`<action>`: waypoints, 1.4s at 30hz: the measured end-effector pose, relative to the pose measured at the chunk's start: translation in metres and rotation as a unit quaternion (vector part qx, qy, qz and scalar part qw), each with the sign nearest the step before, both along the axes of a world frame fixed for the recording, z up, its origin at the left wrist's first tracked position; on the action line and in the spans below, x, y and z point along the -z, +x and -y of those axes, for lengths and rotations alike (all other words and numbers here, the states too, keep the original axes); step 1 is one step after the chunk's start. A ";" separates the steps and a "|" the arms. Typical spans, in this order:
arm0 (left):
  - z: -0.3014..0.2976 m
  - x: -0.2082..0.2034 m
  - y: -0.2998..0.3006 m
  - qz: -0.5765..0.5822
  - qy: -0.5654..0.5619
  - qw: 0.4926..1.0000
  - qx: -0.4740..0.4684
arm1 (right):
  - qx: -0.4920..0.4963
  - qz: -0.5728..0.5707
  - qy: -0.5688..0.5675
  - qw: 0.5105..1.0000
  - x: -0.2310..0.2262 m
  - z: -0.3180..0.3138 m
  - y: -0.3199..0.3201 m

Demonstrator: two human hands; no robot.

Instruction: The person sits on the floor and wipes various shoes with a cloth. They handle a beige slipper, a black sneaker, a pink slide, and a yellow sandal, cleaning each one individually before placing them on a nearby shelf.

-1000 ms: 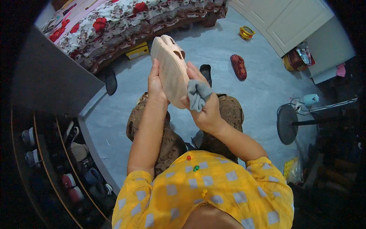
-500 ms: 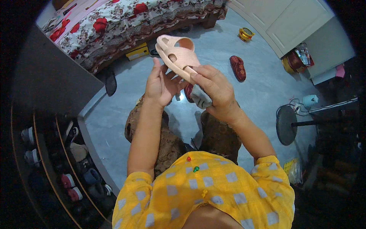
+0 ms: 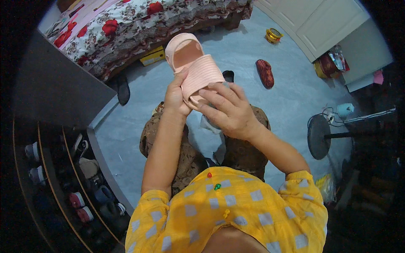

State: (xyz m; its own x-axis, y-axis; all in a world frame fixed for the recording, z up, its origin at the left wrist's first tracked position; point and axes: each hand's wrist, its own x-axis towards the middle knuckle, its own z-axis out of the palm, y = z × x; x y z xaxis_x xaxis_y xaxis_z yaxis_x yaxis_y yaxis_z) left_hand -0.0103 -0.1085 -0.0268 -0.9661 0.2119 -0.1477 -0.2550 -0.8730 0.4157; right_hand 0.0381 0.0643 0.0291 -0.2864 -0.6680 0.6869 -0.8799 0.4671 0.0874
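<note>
A pale pink slipper (image 3: 201,75) with a ribbed strap is held up in front of me, its heel end pointing away and its inside showing. My left hand (image 3: 176,95) grips it along its left side, thumb on top and fingers hidden beneath. At the toe end, my right hand (image 3: 230,111) has its fingertips against the front of the strap. Under that palm a grey cloth (image 3: 210,125) shows in part, seemingly held against the slipper; most of it is hidden.
One dark red patterned slipper (image 3: 265,74) lies on the floor. A black round stand base (image 3: 318,137) is at right, and a shoe rack (image 3: 57,168) with several shoes at left. Ahead stand a floral-covered bed (image 3: 139,31) and a yellow box (image 3: 152,56).
The slipper has turned from its side to show its top and inside. My left hand has gone from open beside it to gripping it. The right hand has shifted lower on the toe end.
</note>
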 end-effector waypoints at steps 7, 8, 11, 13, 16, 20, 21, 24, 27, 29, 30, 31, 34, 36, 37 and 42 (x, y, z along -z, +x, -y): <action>0.000 -0.004 0.000 0.001 0.019 1.000 -0.017 | 0.022 0.202 -0.136 0.970 0.006 -0.040 -0.019; 0.002 -0.007 0.001 0.001 0.042 0.999 -0.012 | 0.043 0.313 -0.221 0.923 0.012 -0.046 -0.019; 0.004 -0.007 0.002 -0.009 0.067 0.998 0.001 | 0.015 0.450 -0.382 0.807 -0.002 -0.038 -0.006; 0.001 -0.006 0.002 -0.025 0.077 0.997 0.010 | -0.004 0.402 -0.356 0.844 0.000 -0.034 -0.004; -0.006 0.000 0.001 -0.042 0.099 0.994 0.034 | -0.082 0.408 -0.326 0.849 0.003 -0.003 0.015; -0.005 0.008 0.003 -0.030 0.089 0.989 0.115 | -0.065 0.334 -0.309 0.888 -0.002 0.007 0.011; -0.006 0.008 0.002 -0.043 0.092 0.985 0.140 | -0.063 0.341 -0.317 0.883 -0.006 0.007 0.008; -0.007 0.007 0.007 -0.054 0.077 0.980 0.173 | -0.055 0.335 -0.348 0.874 0.001 0.005 -0.008; -0.008 0.002 0.013 -0.090 0.098 0.971 0.199 | -0.033 0.346 -0.385 0.855 -0.001 0.002 -0.022; -0.015 -0.004 0.017 -0.084 0.059 0.978 0.182 | 0.002 0.304 -0.386 0.871 -0.004 -0.003 -0.034; -0.016 -0.005 0.019 -0.081 0.038 0.981 0.172 | 0.017 0.283 -0.386 0.878 -0.005 -0.004 -0.040; -0.016 -0.001 0.020 -0.096 0.019 0.978 0.186 | -0.014 0.330 -0.443 0.833 -0.010 -0.003 -0.043; -0.016 -0.004 0.025 -0.096 -0.010 0.978 0.185 | 0.057 0.299 -0.426 0.852 -0.008 -0.017 -0.069; -0.019 -0.011 0.028 -0.085 -0.047 0.974 0.204 | 0.075 0.299 -0.456 0.835 -0.013 -0.028 -0.082; -0.020 -0.014 0.031 -0.091 -0.058 0.972 0.207 | 0.085 0.291 -0.464 0.832 -0.023 -0.031 -0.087; -0.029 -0.020 0.035 -0.114 -0.093 0.966 0.214 | 0.048 0.347 -0.508 0.787 -0.038 -0.042 -0.095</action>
